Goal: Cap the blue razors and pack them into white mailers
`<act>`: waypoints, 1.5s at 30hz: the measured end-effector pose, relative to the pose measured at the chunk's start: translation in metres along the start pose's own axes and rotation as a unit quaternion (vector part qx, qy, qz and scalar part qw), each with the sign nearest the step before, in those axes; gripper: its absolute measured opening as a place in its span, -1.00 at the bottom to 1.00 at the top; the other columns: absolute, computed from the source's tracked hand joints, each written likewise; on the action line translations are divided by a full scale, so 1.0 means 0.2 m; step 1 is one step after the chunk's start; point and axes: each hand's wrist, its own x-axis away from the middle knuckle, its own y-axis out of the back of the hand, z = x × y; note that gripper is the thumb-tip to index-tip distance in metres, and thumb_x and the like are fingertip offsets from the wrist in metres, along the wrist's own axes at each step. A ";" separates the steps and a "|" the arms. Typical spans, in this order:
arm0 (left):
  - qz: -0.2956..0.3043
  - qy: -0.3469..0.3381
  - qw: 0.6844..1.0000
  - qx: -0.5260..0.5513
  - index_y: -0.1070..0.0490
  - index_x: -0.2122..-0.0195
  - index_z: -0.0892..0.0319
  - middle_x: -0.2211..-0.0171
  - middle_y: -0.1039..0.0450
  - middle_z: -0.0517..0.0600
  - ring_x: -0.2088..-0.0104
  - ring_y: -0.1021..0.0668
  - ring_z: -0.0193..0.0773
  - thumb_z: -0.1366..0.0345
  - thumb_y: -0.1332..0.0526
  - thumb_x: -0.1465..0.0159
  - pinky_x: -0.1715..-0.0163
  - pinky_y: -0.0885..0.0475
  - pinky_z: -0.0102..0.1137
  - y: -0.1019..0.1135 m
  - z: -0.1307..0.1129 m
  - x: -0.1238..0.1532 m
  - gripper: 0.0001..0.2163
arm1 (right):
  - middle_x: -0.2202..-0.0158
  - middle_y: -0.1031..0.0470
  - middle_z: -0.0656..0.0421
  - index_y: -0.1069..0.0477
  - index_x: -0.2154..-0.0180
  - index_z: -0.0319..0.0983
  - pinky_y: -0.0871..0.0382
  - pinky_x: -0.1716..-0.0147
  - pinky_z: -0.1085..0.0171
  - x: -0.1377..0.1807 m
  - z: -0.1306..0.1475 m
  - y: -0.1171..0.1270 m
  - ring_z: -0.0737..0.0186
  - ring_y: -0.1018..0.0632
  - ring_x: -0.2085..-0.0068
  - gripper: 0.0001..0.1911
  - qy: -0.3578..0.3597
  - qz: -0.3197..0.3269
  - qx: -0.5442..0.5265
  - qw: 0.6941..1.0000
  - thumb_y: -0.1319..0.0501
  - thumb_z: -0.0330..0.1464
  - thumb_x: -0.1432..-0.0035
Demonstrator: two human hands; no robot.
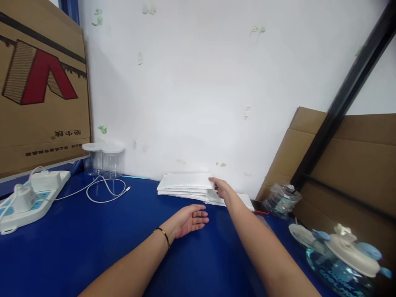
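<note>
A stack of white padded envelopes (pixel 185 181) lies against the wall, with the right corner of the top one pinched in my right hand (pixel 220 187). My thumb rests on its upper face, and my other fingers are partly hidden at the edge. More white envelopes (pixel 246 201) lie flat to the right, beyond my right wrist. Nearer to me, my left hand (pixel 191 220) is open and empty over the blue table (pixel 102 243), palm turned to the right and fingers stretched out.
At the left are a white power strip (pixel 51 194) with plugs, a white cable (pixel 107 201) and two clear lidded jars (pixel 113 161). On the right are a phone (pixel 260 207), a wrapped container (pixel 283 200) and a bluish clear bottle (pixel 343 264). Cardboard (pixel 46 123) stands on both sides.
</note>
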 end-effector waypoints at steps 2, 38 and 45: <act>0.005 0.001 1.000 0.025 -0.37 0.17 0.22 0.24 -0.46 0.08 0.21 -0.53 -0.19 0.17 -0.26 -0.10 0.20 -0.39 -0.35 0.00 -0.01 0.00 -0.68 | 0.52 -0.41 0.18 -0.33 0.46 -0.24 -0.24 0.43 0.27 0.04 0.04 0.00 0.23 -0.40 0.45 -0.74 0.037 -0.011 -0.024 0.999 -0.21 -0.17 0.14; -0.079 -0.430 0.898 0.041 -0.29 0.01 0.09 0.07 -0.45 0.00 0.01 -0.44 -0.18 0.36 -0.36 -0.01 -0.04 -0.30 -0.26 -0.23 -0.03 0.04 -0.51 | 0.31 -0.56 0.06 -0.36 0.17 -0.28 -0.47 0.27 0.06 0.67 -0.24 0.02 0.05 -0.57 0.25 -0.72 -0.184 0.139 -0.603 0.764 -0.04 -0.25 -0.17; -0.076 -0.447 0.890 -0.054 -0.30 0.08 0.19 0.12 -0.45 0.09 0.09 -0.48 -0.15 0.29 -0.35 -0.01 0.06 -0.35 -0.24 -0.43 -0.11 0.07 -0.56 | 0.48 -0.55 0.17 -0.36 0.26 -0.25 -0.49 0.37 0.20 0.65 -0.27 0.00 0.20 -0.58 0.42 -0.85 -0.219 0.080 -0.595 0.769 -0.08 -0.35 -0.15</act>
